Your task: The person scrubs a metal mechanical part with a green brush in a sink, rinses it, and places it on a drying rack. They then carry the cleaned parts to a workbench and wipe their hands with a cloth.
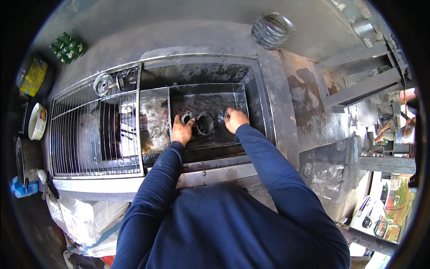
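My left hand (182, 129) grips the left end of a metal casting with round openings (205, 124), low in a rectangular metal tray (208, 88). Just right of the casting, my right hand (235, 119) has its fingers closed around a small dark item (223, 115), too blurred to name. The tray sits inside a larger metal basin (201, 60) and looks wet and dark with grime. On the wire grate (97, 111) to the left lie a round metal part (103, 84) and some ring-shaped parts (131, 75).
Green bottles (68, 48) stand at the upper left, above a black container with yellow (34, 76). A white tub (37, 121) and a dark pot (28, 159) are at the far left. Stacked metal rings (272, 30) stand beyond the basin. A person (399, 132) sits far right, near a white vehicle (368, 212).
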Action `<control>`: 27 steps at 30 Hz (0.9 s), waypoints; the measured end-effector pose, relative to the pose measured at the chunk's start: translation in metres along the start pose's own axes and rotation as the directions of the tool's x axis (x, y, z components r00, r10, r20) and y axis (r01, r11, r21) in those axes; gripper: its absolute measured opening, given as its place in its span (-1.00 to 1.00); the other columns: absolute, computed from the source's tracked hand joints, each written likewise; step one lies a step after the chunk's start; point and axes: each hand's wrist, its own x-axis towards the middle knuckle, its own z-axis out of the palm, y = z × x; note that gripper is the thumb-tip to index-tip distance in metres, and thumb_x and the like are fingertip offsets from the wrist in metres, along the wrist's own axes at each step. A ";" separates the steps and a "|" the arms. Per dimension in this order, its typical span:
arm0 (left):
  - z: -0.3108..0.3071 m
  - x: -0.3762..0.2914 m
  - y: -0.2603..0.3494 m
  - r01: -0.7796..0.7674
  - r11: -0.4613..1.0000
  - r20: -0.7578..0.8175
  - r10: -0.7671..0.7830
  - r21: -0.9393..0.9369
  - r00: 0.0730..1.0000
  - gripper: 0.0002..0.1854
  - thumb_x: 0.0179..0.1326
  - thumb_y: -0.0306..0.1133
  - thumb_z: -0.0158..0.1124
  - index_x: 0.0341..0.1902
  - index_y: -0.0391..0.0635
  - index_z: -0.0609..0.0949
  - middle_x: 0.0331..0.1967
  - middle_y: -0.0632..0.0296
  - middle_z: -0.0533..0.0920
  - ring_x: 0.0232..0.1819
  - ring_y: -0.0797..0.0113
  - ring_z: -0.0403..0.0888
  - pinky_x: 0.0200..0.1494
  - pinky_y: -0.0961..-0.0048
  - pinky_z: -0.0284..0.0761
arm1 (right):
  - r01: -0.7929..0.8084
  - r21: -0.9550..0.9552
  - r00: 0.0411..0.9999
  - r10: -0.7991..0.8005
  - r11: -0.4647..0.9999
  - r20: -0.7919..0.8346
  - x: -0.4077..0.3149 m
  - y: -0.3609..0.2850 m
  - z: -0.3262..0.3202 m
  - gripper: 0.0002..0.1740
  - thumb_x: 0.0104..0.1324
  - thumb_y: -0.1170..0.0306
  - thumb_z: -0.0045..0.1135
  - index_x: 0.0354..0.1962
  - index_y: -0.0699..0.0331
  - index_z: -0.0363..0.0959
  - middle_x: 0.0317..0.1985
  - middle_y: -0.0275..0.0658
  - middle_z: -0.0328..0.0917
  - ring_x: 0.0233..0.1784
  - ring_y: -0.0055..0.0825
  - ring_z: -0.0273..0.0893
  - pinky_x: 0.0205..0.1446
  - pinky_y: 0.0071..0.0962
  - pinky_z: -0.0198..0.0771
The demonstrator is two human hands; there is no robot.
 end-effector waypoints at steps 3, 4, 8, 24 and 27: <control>-0.003 -0.006 0.006 -0.012 0.991 0.007 0.011 0.131 1.000 -0.29 0.38 -0.02 0.38 0.45 -0.15 0.42 0.25 -0.25 0.64 0.31 -0.20 0.60 0.35 0.12 0.47 | -0.087 0.254 0.986 0.046 0.963 0.161 -0.004 0.004 0.001 -0.74 0.30 0.23 0.28 -0.13 0.17 0.66 -0.18 0.10 0.74 0.01 0.05 0.71 0.10 -0.12 0.58; -0.004 -0.009 0.010 0.002 0.987 0.009 -0.003 0.158 1.000 -0.29 0.39 0.01 0.36 0.45 -0.15 0.41 0.26 -0.26 0.63 0.32 -0.21 0.59 0.36 0.11 0.47 | 0.040 0.301 0.997 -0.057 0.953 0.050 -0.004 0.003 0.001 -0.75 0.31 0.23 0.28 -0.15 0.18 0.66 -0.21 0.09 0.74 -0.03 0.04 0.72 0.05 -0.12 0.58; -0.009 -0.014 0.026 0.076 0.974 0.062 -0.091 0.213 0.994 -0.26 0.40 0.03 0.33 0.48 -0.16 0.38 0.24 -0.32 0.62 0.33 -0.23 0.58 0.39 0.11 0.46 | 0.131 0.450 0.944 -0.250 0.883 0.214 -0.001 -0.011 0.002 -0.79 0.34 0.23 0.27 -0.20 0.18 0.64 -0.26 0.02 0.75 -0.16 0.03 0.72 -0.07 -0.14 0.58; 0.002 -0.002 0.006 0.177 0.984 -0.001 -0.177 -0.021 0.984 0.06 0.20 0.11 0.54 0.49 -0.46 0.28 0.35 -0.27 0.56 0.41 -0.09 0.53 0.44 0.23 0.41 | -0.004 0.060 0.975 0.017 0.998 -0.220 0.001 0.000 -0.003 -0.76 0.33 0.23 0.23 -0.21 0.22 0.64 -0.22 0.10 0.72 -0.05 0.14 0.69 0.03 -0.02 0.58; -0.001 -0.004 0.011 0.210 0.935 0.086 -0.243 0.284 0.966 0.23 0.10 0.12 0.62 0.52 -0.55 0.15 0.38 -0.33 0.52 0.43 -0.08 0.51 0.46 0.27 0.40 | -0.011 -0.025 0.994 0.014 1.000 0.106 0.001 0.002 -0.006 -0.77 0.33 0.25 0.29 -0.15 0.19 0.65 -0.24 0.06 0.74 -0.04 0.02 0.74 0.08 -0.12 0.59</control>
